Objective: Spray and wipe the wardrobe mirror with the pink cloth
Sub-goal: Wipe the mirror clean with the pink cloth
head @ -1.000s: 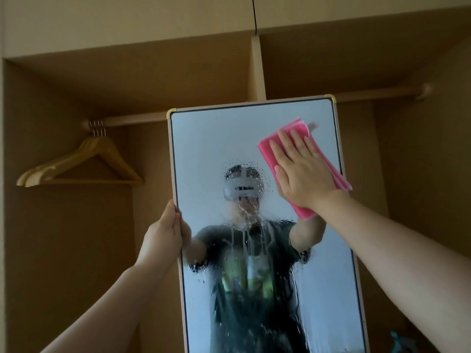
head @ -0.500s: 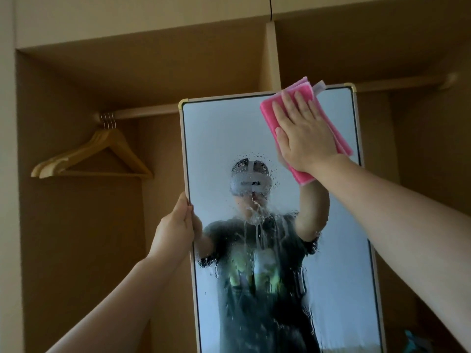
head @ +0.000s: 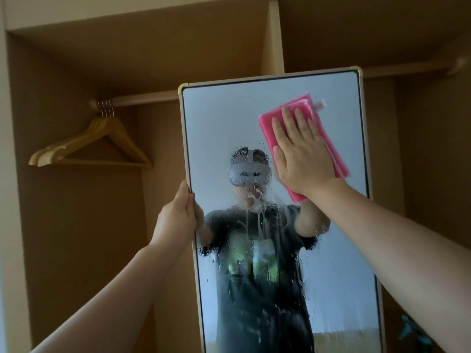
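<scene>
— While the mirror (head: 275, 110) stood mid-frame, where was the pink cloth (head: 328, 138)?

— Upper right, under the flat right hand (head: 300, 154). It had slid back down from the top edge.

— And the left hand (head: 178, 220)?

— Gripping the mirror's left edge. Drips stayed below, so wiping wasn't finished.

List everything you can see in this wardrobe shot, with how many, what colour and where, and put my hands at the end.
mirror: one, pale frame with gold corners, centre, wet with droplets and runs down the middle
pink cloth: one, pink, folded, pressed flat on the upper right glass
hangers: a few, light wood, bunched on the left rail
rail: one, light wood, behind the mirror's top
wardrobe: one, tan, open, all around
teal object: one, bottom right, too unclear to name
left hand: grips the mirror's left edge
right hand: flat on the cloth
</scene>
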### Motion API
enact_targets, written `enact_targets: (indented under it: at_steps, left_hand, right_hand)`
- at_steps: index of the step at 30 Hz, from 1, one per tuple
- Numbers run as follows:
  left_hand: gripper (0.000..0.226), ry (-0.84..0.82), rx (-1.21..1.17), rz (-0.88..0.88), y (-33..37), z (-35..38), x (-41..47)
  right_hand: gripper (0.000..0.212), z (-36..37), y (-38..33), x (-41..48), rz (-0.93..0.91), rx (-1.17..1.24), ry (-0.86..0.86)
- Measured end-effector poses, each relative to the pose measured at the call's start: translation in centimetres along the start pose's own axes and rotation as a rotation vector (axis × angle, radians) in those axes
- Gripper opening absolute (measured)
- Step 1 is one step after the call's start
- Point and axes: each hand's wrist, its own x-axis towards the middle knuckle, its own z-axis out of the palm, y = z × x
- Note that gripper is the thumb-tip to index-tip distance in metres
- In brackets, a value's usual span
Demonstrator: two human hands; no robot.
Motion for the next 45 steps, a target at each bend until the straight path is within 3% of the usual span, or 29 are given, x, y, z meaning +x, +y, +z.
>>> enact_targets:
  at_steps: [11,15,21,35,45]
  left_hand:
    - [0.024,-0.011,0.002,-0.007,0.5,-0.2,-0.3]
    - [0.025,-0.015,-0.004,0.005,0.5,-0.2,-0.3]
    - [0.023,-0.02,-0.035,-0.014,0.2,-0.3,-0.3]
    - [0.023,-0.03,-0.02,-0.009,-0.4,0.0,-0.1]
    - [0.039,-0.045,0.019,-0.04,-0.8,0.0,0.3]
  right_hand:
    - [0.06,1.7,-4.7,-7.9,0.023,0.072,-0.054]
    - [0.059,1.8,-3.5,-9.1,-0.118,0.154,-0.052]
    - [0.059,1.6,-2.6,-9.1,-0.227,0.023,-0.042]
    - [0.059,-0.1,-2.3,-1.9,-0.177,-0.014,-0.063]
    - [0.06,-1.9,-2.1,7.1,-0.077,-0.082,-0.042]
